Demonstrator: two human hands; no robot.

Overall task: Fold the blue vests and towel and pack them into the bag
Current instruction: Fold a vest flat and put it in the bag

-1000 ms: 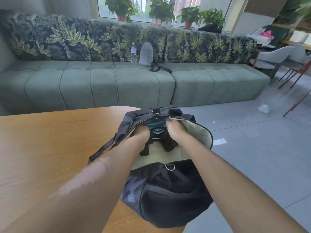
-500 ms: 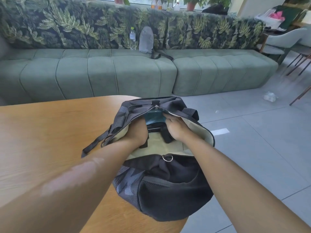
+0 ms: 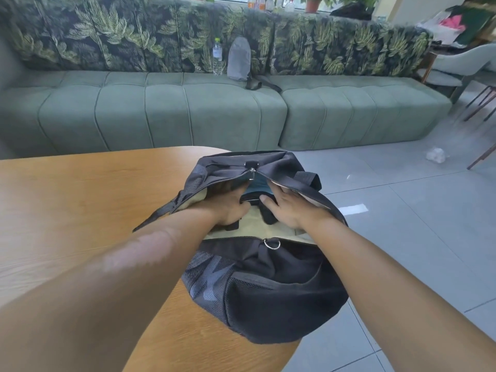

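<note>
Shifted since the earlier frames: both hands sunk lower into the bag's mouth, sofa backrest risen toward 12 o'clock as the view tipped downward. Black bag [image 3: 271, 296] lying on the wooden table [image 3: 80, 205] at the rounded edge, near end overhanging toward 5 o'clock, zipper open, pale lining exposed. Blue fabric [image 3: 259, 185] tucked inside the opening just below the zipper pull [image 3: 251, 173] (whether vest or towel cannot be told). Left hand [image 3: 230, 208] entering from 8 o'clock, fingers curled down over a dark folded edge inside the bag, touching the blue fabric's lower left. Right hand [image 3: 287, 208] entering from 4 o'clock, fingers loosely extended and pressing down on the contents beside the blue fabric, thumb pointing toward the left hand; fingertips partly hidden under the bag's upper flap. Hands close together, not touching. Black strap [image 3: 158, 213] trailing from the bag toward 9 o'clock across the table. Metal ring [image 3: 271, 244] on the bag's near rim at centre. Beyond the table, at 12 o'clock, green sofa [image 3: 214, 114] with leaf-patterned backrest; on its seat a clear water bottle [image 3: 217, 57] standing just beside a grey pouch [image 3: 239, 59] leaning against the backrest. Crumpled white scrap [image 3: 436, 154] on the tiled floor at 3 o'clock, well apart from the table.
</note>
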